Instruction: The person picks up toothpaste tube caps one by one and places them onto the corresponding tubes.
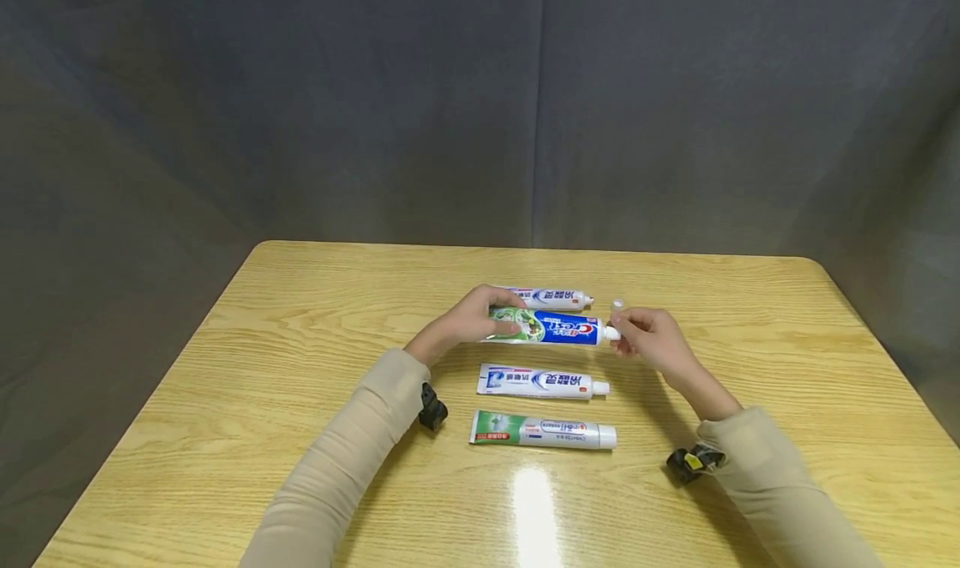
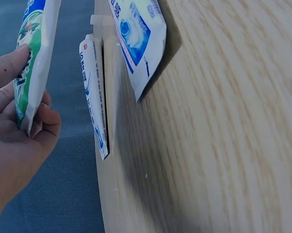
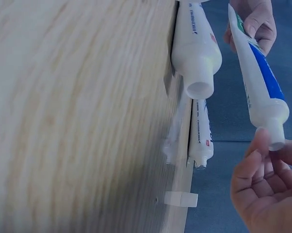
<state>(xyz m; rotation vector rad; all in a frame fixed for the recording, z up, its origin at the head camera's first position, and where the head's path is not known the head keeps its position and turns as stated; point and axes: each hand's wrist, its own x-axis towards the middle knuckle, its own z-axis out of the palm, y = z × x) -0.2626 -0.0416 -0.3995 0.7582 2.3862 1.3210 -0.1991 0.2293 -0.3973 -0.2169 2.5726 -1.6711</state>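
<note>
My left hand grips the tail half of a blue, green and white Crest toothpaste tube, lifted off the table. In the left wrist view, its thumb lies on the printed face and curled fingers are behind. The tube's white cap is between the thumb and fingers of my right hand. Behind it lies a white toothpaste tube with a bare nozzle. A loose white cap stands on the table near that nozzle. Nearer me lie a capped white toothpaste tube and a green and silver toothpaste tube.
The wooden table has rounded far corners, with a dark grey curtain hanging behind it. A black wrist camera is strapped to the left sleeve, and another wrist camera to the right one.
</note>
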